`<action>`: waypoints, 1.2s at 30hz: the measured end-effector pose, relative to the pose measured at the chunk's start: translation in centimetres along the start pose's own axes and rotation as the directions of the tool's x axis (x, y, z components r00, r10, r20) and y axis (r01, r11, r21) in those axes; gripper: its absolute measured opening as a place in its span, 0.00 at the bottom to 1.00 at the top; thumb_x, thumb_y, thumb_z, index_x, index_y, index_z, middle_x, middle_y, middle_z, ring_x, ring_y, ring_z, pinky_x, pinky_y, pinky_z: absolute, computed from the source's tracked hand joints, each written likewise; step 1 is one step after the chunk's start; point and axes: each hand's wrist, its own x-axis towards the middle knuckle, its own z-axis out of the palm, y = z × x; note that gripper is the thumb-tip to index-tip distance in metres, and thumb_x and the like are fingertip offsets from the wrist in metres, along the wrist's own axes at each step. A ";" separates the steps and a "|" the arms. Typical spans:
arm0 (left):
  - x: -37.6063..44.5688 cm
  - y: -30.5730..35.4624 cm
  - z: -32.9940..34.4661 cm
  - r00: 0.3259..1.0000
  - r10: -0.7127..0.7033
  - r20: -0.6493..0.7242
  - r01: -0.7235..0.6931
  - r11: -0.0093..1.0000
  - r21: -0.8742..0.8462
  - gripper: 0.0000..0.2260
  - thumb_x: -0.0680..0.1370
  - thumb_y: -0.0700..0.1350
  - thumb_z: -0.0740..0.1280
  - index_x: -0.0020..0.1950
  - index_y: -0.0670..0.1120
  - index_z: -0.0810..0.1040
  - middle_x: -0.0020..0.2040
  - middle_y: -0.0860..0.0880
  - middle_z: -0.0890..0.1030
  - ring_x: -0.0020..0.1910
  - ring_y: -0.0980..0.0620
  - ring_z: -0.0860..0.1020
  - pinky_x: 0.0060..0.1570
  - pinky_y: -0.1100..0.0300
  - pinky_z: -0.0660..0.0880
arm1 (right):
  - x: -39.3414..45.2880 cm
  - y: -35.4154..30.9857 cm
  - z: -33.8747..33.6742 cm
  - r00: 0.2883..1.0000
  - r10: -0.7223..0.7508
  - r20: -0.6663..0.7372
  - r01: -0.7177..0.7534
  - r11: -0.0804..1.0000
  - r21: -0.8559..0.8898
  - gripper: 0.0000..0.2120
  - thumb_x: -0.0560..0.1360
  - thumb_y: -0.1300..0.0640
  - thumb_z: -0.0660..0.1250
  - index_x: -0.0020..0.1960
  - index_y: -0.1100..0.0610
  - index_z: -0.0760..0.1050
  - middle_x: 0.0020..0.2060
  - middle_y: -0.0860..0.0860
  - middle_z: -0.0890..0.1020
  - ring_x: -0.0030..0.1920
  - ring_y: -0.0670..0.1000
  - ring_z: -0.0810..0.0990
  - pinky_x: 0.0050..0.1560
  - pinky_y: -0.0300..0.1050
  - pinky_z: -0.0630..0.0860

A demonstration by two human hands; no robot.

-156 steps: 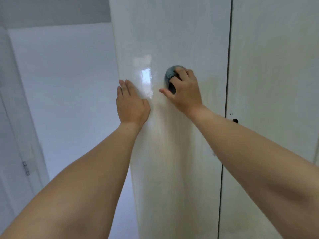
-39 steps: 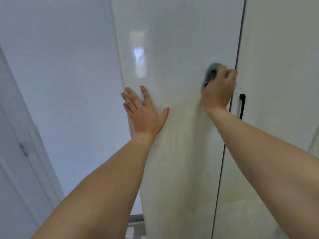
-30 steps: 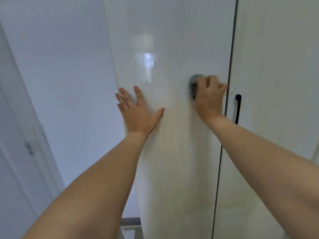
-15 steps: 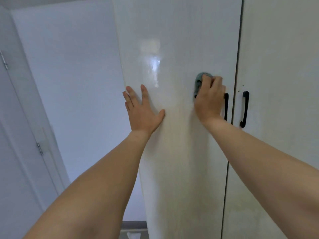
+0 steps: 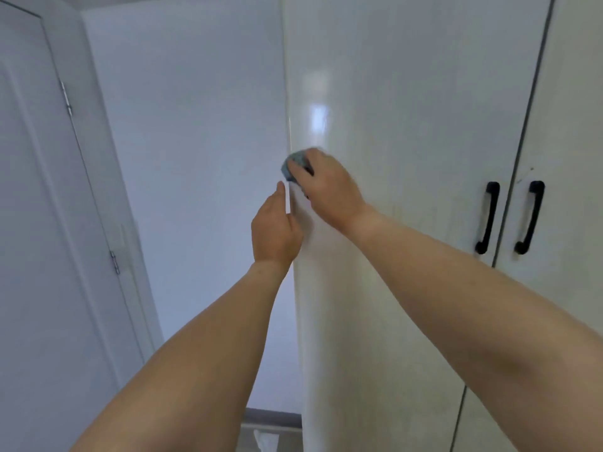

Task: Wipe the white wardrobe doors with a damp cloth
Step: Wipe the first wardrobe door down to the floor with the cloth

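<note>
Two white wardrobe doors fill the right of the head view. On the left door [image 5: 408, 223], my right hand [image 5: 329, 187] grips a grey-blue cloth [image 5: 293, 164] and presses it against the panel close to its left edge. Most of the cloth is hidden under my fingers. My left hand [image 5: 275, 230] sits just below at that same left edge, fingers pointing up, with the thumb on the door's front. The right door [image 5: 574, 158] is untouched.
Two black handles [image 5: 487, 217] [image 5: 529, 216] flank the gap between the doors. A white wall [image 5: 195, 174] stands left of the wardrobe, and a white room door with hinges [image 5: 39, 223] is at the far left. Something white lies on the floor [image 5: 266, 440] below.
My right hand has swept the cloth leftward from near the handles to the door's left edge. My left hand has shifted from flat on the panel to the door's left edge.
</note>
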 end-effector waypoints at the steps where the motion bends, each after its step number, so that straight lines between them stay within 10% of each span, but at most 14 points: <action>1: -0.5 -0.7 -0.1 0.997 -0.066 -0.029 0.066 0.998 0.011 0.26 0.79 0.35 0.57 0.78 0.43 0.63 0.74 0.45 0.72 0.72 0.47 0.70 0.69 0.62 0.63 | -2.8 -0.8 1.1 0.997 -0.033 0.064 0.032 0.999 0.029 0.08 0.81 0.57 0.61 0.45 0.54 0.76 0.42 0.45 0.78 0.42 0.44 0.74 0.46 0.37 0.69; 4: -1.7 -2.3 0.1 0.992 -0.129 -0.003 0.129 0.991 0.016 0.27 0.78 0.34 0.57 0.78 0.43 0.64 0.74 0.45 0.71 0.73 0.46 0.69 0.70 0.60 0.63 | -5.5 -0.1 2.4 0.976 -0.080 0.203 0.077 0.997 0.022 0.09 0.82 0.52 0.60 0.50 0.56 0.76 0.46 0.51 0.79 0.46 0.52 0.76 0.48 0.45 0.70; 10: -2.7 -0.7 2.0 0.993 0.087 0.085 -0.092 0.994 0.060 0.30 0.76 0.35 0.59 0.79 0.41 0.60 0.80 0.45 0.60 0.78 0.50 0.58 0.73 0.65 0.55 | -2.7 1.7 0.5 0.954 0.278 -0.109 -0.278 0.961 0.015 0.09 0.80 0.51 0.59 0.46 0.55 0.74 0.38 0.50 0.77 0.38 0.52 0.75 0.41 0.50 0.75; 14: -5.0 -0.9 3.3 0.985 0.079 0.156 -0.089 0.994 0.059 0.32 0.76 0.35 0.60 0.80 0.40 0.56 0.82 0.45 0.52 0.79 0.50 0.55 0.72 0.62 0.62 | -8.1 2.2 0.7 0.956 -0.175 0.235 0.230 0.946 -0.228 0.11 0.80 0.58 0.57 0.53 0.62 0.76 0.41 0.56 0.74 0.36 0.57 0.73 0.33 0.49 0.72; 17: -5.9 -1.1 3.4 0.977 0.090 0.195 -0.111 0.989 0.099 0.35 0.75 0.36 0.61 0.81 0.42 0.52 0.82 0.45 0.47 0.80 0.47 0.54 0.71 0.57 0.66 | -5.7 5.8 -2.5 0.979 0.200 -0.045 -0.205 0.964 -0.171 0.12 0.81 0.49 0.56 0.53 0.56 0.73 0.38 0.42 0.74 0.37 0.47 0.71 0.38 0.46 0.69; 20: -5.6 -0.3 3.7 0.980 0.054 0.194 -0.080 0.989 0.125 0.36 0.76 0.41 0.62 0.81 0.43 0.50 0.82 0.41 0.47 0.80 0.44 0.51 0.74 0.52 0.62 | -6.5 5.2 -2.7 0.804 0.542 -0.245 -0.567 0.823 -0.037 0.05 0.79 0.55 0.61 0.48 0.55 0.73 0.40 0.42 0.74 0.34 0.46 0.66 0.33 0.44 0.62; 22: -5.7 0.4 4.1 0.975 0.036 0.220 -0.071 0.986 0.153 0.37 0.77 0.46 0.63 0.81 0.43 0.47 0.81 0.38 0.44 0.80 0.42 0.46 0.77 0.50 0.56 | -9.9 3.7 -1.4 0.955 0.297 0.002 -0.296 0.953 -0.066 0.08 0.80 0.52 0.60 0.47 0.56 0.71 0.38 0.48 0.76 0.35 0.48 0.71 0.36 0.46 0.68; 25: -6.0 0.8 4.4 0.965 0.016 0.263 -0.061 0.985 0.163 0.39 0.79 0.49 0.62 0.81 0.44 0.42 0.80 0.38 0.39 0.80 0.42 0.41 0.78 0.50 0.52 | -13.3 6.3 -3.0 0.970 -0.054 0.238 0.110 0.967 -0.230 0.06 0.80 0.56 0.61 0.51 0.58 0.73 0.43 0.57 0.75 0.37 0.58 0.73 0.33 0.51 0.76; 27: -6.0 0.7 4.1 0.968 0.008 0.253 -0.056 0.982 0.182 0.39 0.79 0.48 0.62 0.81 0.44 0.41 0.81 0.39 0.39 0.80 0.42 0.42 0.78 0.49 0.55 | -11.5 9.2 -5.0 0.991 0.124 0.047 -0.106 0.956 -0.275 0.06 0.79 0.60 0.60 0.54 0.59 0.73 0.47 0.60 0.74 0.40 0.60 0.75 0.36 0.52 0.77; 29: -6.0 0.9 4.2 0.967 -0.002 0.255 -0.053 0.977 0.208 0.39 0.78 0.48 0.62 0.81 0.45 0.40 0.80 0.39 0.39 0.80 0.42 0.42 0.77 0.47 0.57 | -9.5 10.1 -6.1 0.846 0.494 -0.203 -0.528 0.828 -0.189 0.11 0.79 0.60 0.58 0.60 0.58 0.73 0.54 0.59 0.74 0.48 0.58 0.75 0.45 0.46 0.71; 31: -6.2 1.6 4.8 0.966 -0.036 0.258 -0.022 0.975 0.221 0.40 0.78 0.49 0.62 0.81 0.47 0.39 0.80 0.38 0.38 0.80 0.40 0.40 0.77 0.46 0.57 | -10.3 9.2 -5.5 0.759 0.599 -0.255 -0.637 0.763 -0.104 0.09 0.80 0.56 0.57 0.57 0.56 0.73 0.49 0.52 0.76 0.47 0.55 0.74 0.43 0.42 0.64; 33: -6.4 2.3 5.4 0.965 -0.063 0.253 -0.002 0.969 0.248 0.40 0.77 0.51 0.62 0.81 0.47 0.39 0.79 0.35 0.39 0.79 0.37 0.39 0.77 0.44 0.56 | -13.3 7.4 -4.0 0.941 0.337 -0.016 -0.335 0.926 -0.173 0.06 0.79 0.56 0.60 0.52 0.57 0.72 0.40 0.48 0.74 0.39 0.55 0.72 0.35 0.44 0.64; 36: -6.3 3.0 6.1 0.964 -0.063 0.258 -0.012 0.960 0.279 0.39 0.78 0.53 0.60 0.81 0.46 0.39 0.79 0.33 0.39 0.78 0.34 0.38 0.77 0.41 0.53 | -16.1 10.2 -4.8 0.973 -0.016 0.231 0.101 0.926 -0.364 0.06 0.75 0.64 0.65 0.52 0.61 0.73 0.44 0.58 0.73 0.35 0.57 0.70 0.27 0.46 0.70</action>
